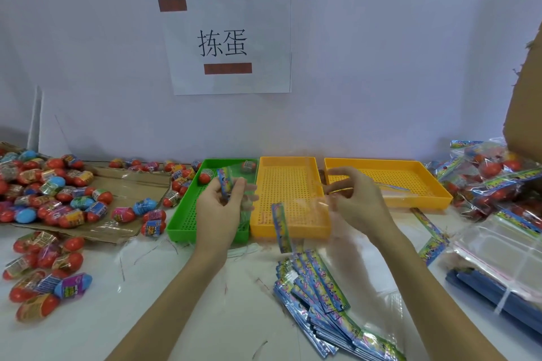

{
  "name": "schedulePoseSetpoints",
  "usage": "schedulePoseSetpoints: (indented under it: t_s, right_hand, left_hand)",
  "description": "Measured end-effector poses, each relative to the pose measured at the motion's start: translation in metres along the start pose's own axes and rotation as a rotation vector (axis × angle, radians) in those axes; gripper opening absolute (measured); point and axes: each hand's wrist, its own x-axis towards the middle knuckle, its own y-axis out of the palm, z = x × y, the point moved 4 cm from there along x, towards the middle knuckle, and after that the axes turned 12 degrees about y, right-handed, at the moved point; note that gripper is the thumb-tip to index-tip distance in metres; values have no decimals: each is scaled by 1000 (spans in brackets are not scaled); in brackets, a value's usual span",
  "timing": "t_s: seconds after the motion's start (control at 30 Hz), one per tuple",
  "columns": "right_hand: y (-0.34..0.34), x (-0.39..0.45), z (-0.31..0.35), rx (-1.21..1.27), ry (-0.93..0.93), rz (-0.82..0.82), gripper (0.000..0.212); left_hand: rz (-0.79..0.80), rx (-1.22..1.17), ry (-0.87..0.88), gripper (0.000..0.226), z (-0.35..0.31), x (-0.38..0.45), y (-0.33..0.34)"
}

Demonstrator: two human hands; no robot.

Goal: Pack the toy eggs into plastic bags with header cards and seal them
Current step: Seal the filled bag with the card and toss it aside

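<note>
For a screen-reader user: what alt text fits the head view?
Two hands, left hand and right hand, hold clear plastic bags with header cards over a green tray and two yellow trays. Loose toy eggs lie left, a bag stack in front.

Two bare forearms reaching in from the bottom edge, no sleeves in view, left hand (218, 208) and right hand (356, 199) without gloves, rings, watch or bracelets, short plain fingernails
</note>
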Motion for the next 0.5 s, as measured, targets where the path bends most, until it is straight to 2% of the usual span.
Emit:
schedulePoseSetpoints:
  t_s: [0.07,0.1,0.17,0.2,0.27,0.33,0.43,0.5]
  right_hand:
    - [-5,-2,-1,-302,-34,-256,68]
    - [-7,-6,3,-387,-108,-379,73]
    - [-9,-17,17,-335,-336,-542,68]
    - [-8,-22,23,-240,-449,-549,60]
    - [2,-30,33,15,-557,-396,41]
    - [18,-35,38,225,-440,-149,32]
    - [39,-32,30,340,-113,149,71]
    - [42,-28,22,401,38,300,86]
  left_hand:
    - [-22,-37,5,14,-2,1,-1]
    - [-23,-54,14,13,-4,2,0]
    - [0,-66,51,14,-8,2,1]
    - [23,-67,71,14,-11,2,2]
    - [75,-96,89,17,-14,2,4]
    - [139,-180,88,19,-19,3,6]
    - [244,-339,75,28,-27,3,9]
    - [275,-418,27,32,-28,2,10]
